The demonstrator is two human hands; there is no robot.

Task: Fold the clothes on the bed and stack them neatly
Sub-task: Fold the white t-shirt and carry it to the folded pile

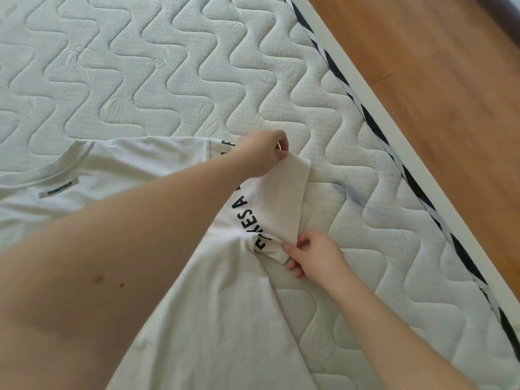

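Nearest the camera, my left forearm crosses the view from lower left toward the centre, above the white T-shirt that lies spread on the mattress of the bed. My left hand has its fingers curled and pinches the upper corner of the sleeve, lifting that edge off the mattress. My right hand enters from lower right and pinches the sleeve's lower corner between thumb and fingers. Between the two hands the sleeve is turned back over itself, with black printed lettering running along its inner side. The shirt's collar lies to the left, with a small label beneath it. Black-and-white piping trims the mattress edge on the right, beside a white bed frame and wooden floor.
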